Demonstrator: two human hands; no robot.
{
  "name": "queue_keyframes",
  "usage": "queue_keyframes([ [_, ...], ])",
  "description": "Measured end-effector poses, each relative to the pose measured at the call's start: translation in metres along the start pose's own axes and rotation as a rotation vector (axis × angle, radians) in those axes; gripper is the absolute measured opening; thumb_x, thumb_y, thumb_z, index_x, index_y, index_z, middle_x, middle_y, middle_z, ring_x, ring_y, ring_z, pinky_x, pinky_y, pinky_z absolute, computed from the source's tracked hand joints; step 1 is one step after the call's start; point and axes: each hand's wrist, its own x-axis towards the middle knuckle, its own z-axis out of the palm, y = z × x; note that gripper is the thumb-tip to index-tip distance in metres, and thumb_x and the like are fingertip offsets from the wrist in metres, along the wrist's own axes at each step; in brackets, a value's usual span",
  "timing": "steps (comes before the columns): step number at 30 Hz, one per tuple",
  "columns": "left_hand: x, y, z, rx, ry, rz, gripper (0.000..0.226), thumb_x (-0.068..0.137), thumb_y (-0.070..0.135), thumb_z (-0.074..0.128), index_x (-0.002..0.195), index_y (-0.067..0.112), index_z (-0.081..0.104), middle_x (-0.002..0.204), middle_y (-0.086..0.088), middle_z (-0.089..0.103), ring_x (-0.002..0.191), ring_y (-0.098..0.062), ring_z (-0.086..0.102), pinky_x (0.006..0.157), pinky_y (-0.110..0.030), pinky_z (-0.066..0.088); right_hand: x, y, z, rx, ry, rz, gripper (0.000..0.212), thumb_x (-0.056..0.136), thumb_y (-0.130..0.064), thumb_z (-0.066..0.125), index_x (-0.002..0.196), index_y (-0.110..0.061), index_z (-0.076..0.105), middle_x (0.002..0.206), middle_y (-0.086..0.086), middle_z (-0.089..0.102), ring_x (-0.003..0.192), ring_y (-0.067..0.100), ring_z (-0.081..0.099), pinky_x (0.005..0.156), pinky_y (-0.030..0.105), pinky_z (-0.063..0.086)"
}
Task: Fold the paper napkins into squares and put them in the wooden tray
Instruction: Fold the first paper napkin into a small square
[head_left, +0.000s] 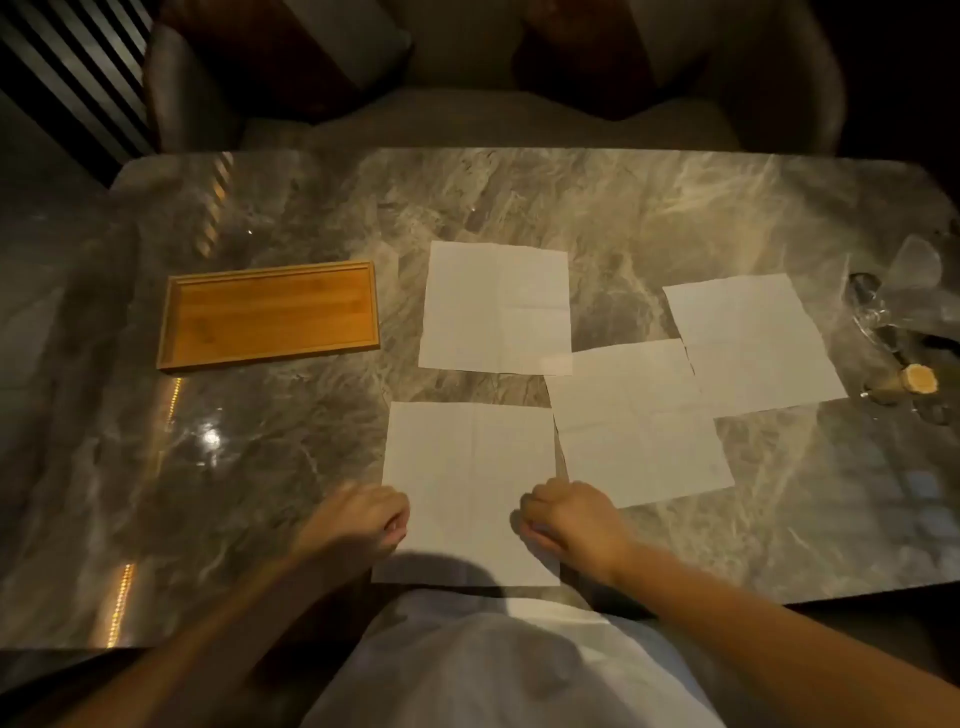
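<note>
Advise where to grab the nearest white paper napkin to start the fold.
Take the nearest flat white paper napkin by its two near corners, coming from the table's near edge. It lies flat and unfolded, and the left hand and right hand are already at its side edges there, so probably pinch and lift forward.

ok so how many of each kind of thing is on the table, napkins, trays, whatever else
white paper napkins, unfolded: 4 (nearest, far middle, right middle, far right)
rectangular wooden tray, nothing in it: 1
clear glassware cluster at the right edge: too dim to count, taken as 1
total: 6
left hand and right hand rest on the nearest napkin's side edges.
</note>
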Motion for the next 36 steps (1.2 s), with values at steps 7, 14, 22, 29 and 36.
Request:
queue_keyframes([
  [7, -0.023, -0.016, 0.033, 0.064, -0.155, 0.072, 0.019, 0.082, 0.038, 0.059, 0.095, 0.024, 0.058, 0.099, 0.005, 0.059, 0.087, -0.017, 0.056, 0.072, -0.031, 0.046, -0.013, 0.003, 0.019, 0.011, -0.318, 0.07, 0.027, 0.086, -0.043, 0.06, 0.105, -0.025, 0.06, 0.104, -0.004, 0.058, 0.099, 0.018, 0.053, 0.082, 0.036, 0.044],
  [14, -0.017, -0.021, 0.036, 0.103, -0.179, 0.132, 0.021, 0.081, 0.035, 0.061, 0.096, 0.022, 0.057, 0.105, 0.002, 0.059, 0.094, -0.019, 0.055, 0.079, -0.03, 0.04, -0.015, 0.001, 0.024, -0.06, -0.344, 0.074, 0.033, 0.084, -0.033, 0.061, 0.115, -0.025, 0.051, 0.116, -0.004, 0.05, 0.108, 0.019, 0.045, 0.086, 0.032, 0.036],
  [22, -0.02, -0.019, 0.034, 0.046, -0.048, 0.14, 0.016, 0.069, 0.023, 0.075, 0.078, 0.023, 0.062, 0.082, 0.005, 0.064, 0.071, -0.015, 0.061, 0.066, -0.024, 0.05, -0.014, 0.001, 0.025, 0.103, -0.216, 0.137, 0.014, 0.09, -0.023, 0.05, 0.097, -0.018, 0.062, 0.101, 0.002, 0.058, 0.096, 0.02, 0.051, 0.079, 0.035, 0.043],
  [29, -0.018, -0.017, 0.033, -0.195, 0.075, -0.031, 0.008, 0.076, 0.019, 0.064, 0.08, 0.023, 0.059, 0.079, 0.005, 0.061, 0.072, -0.014, 0.056, 0.062, -0.029, 0.046, -0.021, 0.002, 0.023, 0.284, -0.043, 0.27, 0.007, 0.087, -0.022, 0.052, 0.085, -0.028, 0.052, 0.088, -0.008, 0.061, 0.086, 0.009, 0.049, 0.07, 0.031, 0.047],
  [36, -0.008, -0.006, 0.028, -0.326, 0.124, -0.154, 0.015, 0.082, 0.015, 0.06, 0.077, 0.027, 0.052, 0.067, 0.01, 0.055, 0.061, -0.004, 0.053, 0.054, -0.019, 0.045, -0.017, 0.003, 0.019, 0.392, 0.056, 0.41, 0.024, 0.084, -0.021, 0.057, 0.081, -0.041, 0.043, 0.078, -0.007, 0.053, 0.077, 0.005, 0.046, 0.064, 0.032, 0.046],
])
